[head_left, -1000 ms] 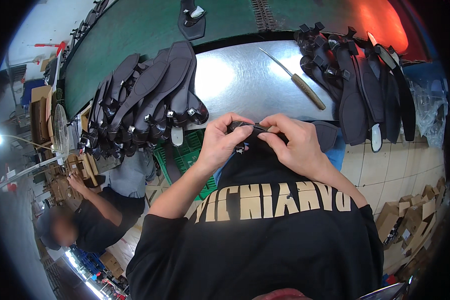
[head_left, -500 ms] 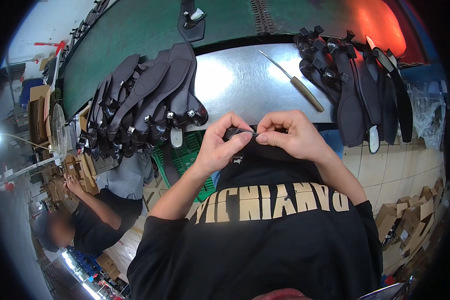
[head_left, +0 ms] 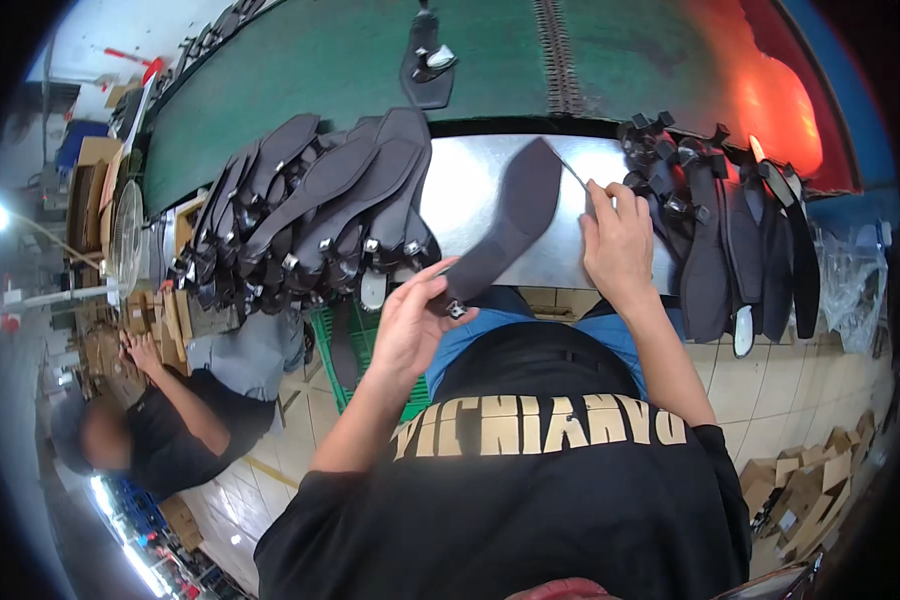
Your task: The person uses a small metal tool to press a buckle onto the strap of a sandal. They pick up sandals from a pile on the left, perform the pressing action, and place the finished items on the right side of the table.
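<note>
My left hand (head_left: 408,325) pinches a dark sandal (head_left: 518,205) at its strap end, where a shiny buckle-like ornament shows. The sandal's long flat sole slants up and right over the metal plate (head_left: 470,160). At the right of the plate, my right hand (head_left: 620,245) has its fingers closed over the handle of an awl (head_left: 574,177). Only the awl's thin shaft shows, pointing up and left; the hand hides the wooden handle seen earlier.
Dark sandals are heaped at left (head_left: 315,190) and right (head_left: 705,230) of the plate. Another sandal (head_left: 428,75) lies on the green conveyor belt (head_left: 330,60) behind. A green crate (head_left: 360,345) stands below. A person (head_left: 185,420) works at left; cardboard boxes (head_left: 805,490) lie at lower right.
My hands have parted. The left has swung the sandal out over the plate; the right has let go of it and reached forward to the awl. The view has shifted slightly.
</note>
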The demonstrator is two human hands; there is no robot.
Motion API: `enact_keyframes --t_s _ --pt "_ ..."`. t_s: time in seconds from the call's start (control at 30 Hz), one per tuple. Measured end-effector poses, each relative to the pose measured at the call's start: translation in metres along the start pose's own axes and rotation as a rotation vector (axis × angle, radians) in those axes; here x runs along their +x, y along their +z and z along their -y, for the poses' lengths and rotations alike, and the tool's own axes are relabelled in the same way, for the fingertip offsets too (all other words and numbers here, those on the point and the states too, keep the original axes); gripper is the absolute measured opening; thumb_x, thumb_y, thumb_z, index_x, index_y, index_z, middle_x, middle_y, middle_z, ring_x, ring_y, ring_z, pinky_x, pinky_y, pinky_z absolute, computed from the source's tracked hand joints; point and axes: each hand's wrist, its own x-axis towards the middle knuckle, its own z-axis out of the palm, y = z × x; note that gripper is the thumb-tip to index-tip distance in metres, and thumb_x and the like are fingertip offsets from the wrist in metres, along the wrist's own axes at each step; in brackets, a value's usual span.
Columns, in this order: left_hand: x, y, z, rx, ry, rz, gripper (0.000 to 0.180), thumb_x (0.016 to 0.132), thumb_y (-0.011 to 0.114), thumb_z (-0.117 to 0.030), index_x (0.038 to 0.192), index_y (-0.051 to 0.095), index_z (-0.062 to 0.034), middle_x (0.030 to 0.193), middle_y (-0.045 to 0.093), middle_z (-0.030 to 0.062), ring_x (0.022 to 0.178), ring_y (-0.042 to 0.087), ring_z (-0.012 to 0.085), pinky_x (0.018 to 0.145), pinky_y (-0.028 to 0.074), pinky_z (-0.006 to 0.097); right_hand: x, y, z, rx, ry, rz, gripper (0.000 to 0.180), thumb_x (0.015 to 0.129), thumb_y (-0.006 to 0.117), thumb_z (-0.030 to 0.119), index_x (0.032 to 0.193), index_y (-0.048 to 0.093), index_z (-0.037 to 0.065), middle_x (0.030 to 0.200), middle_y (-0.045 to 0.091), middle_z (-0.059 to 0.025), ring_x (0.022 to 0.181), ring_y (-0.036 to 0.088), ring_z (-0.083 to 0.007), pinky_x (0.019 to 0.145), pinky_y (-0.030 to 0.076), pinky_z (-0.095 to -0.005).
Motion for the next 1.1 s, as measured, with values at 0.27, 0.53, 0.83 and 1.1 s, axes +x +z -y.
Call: enact_keyframes --t_s 0.27,0.53,0.83,1.1 --pt "0.020 -0.006 0.007 -0.526 -0.337 -0.076 0.015 0.085 0.068 -0.018 0.096 0.065 -0.0083 0.095 0.067 0.0036 0.090 0.064 0.0185 0.063 0.058 0.031 -0.015 -0.029 0.006 0.507 0.269 -0.113 0.033 0.089 0.049 -0.003 0.119 0.062 0.004 0.086 0.056 -0.0090 0.074 0.052 -0.0159 0.068 0.043 -0.0261" --pt "0.038 0.049 0.021 -0.586 -0.400 0.067 0.019 0.084 0.072 -0.027 0.092 0.064 -0.0126 0.085 0.066 -0.0004 0.075 0.061 0.0131 0.051 0.045 0.023 -0.044 -0.055 0.063 1.169 0.466 0.559 0.055 0.090 0.053 0.000 0.142 0.036 0.003 0.069 0.059 -0.0026 0.066 0.055 -0.0068 0.064 0.042 -0.0218" --pt "0.047 0.073 0.032 -0.562 -0.383 0.164 0.020 0.085 0.071 -0.034 0.089 0.062 -0.0168 0.080 0.065 -0.0011 0.063 0.055 0.0091 0.040 0.030 0.022 -0.055 -0.031 0.051 1.079 0.378 0.336 0.044 0.091 0.053 -0.001 0.134 0.044 0.000 0.068 0.059 -0.0047 0.062 0.054 -0.0081 0.061 0.043 -0.0232" --pt "0.046 0.078 0.027 -0.454 -0.272 0.067 0.022 0.089 0.067 -0.036 0.090 0.061 -0.0151 0.077 0.061 -0.0036 0.060 0.051 0.0060 0.041 0.027 0.021 -0.055 -0.031 0.041 1.239 0.525 0.306 0.035 0.097 0.051 0.007 0.131 0.052 0.000 0.071 0.058 -0.0011 0.057 0.048 -0.0053 0.051 0.037 -0.0189"
